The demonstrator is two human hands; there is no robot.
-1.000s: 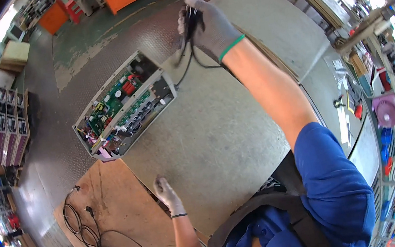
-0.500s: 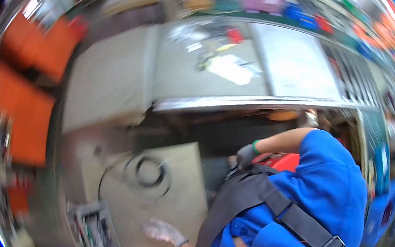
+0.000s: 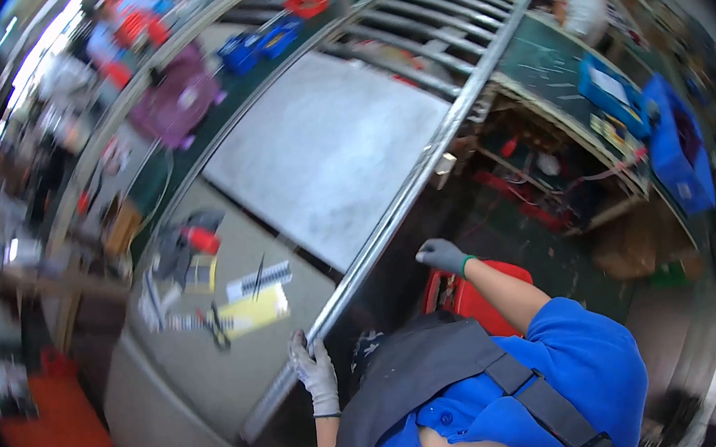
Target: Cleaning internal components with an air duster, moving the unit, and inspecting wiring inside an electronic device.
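My left hand [image 3: 315, 375], in a pale knit glove, touches the metal rail [image 3: 349, 294] along the bench's near edge. Its fingers lie against the rail, with the thumb apart. My right hand [image 3: 445, 256], in a grey glove with a green cuff, hangs in the air near a red seat or box [image 3: 485, 293]. Its fingers are loosely bent and I see nothing in them. On the grey bench top [image 3: 188, 369] beyond my left hand lie scissors [image 3: 220, 327], a yellow sheet [image 3: 254, 310], a white printed strip [image 3: 259, 280] and a red item [image 3: 203, 240].
A white board [image 3: 331, 151] fills the middle of the bench. Metal rollers [image 3: 432, 27] continue beyond it. A purple basket [image 3: 175, 98] and blue bins [image 3: 256, 48] stand behind. At right are a green-topped table [image 3: 540, 67], a large blue crate [image 3: 679, 144] and another person [image 3: 584, 8].
My view has swung to the right, toward the rollers. My left hand has come from above the board with the coiled cable to the bench rail. My right hand has moved away from my waist.
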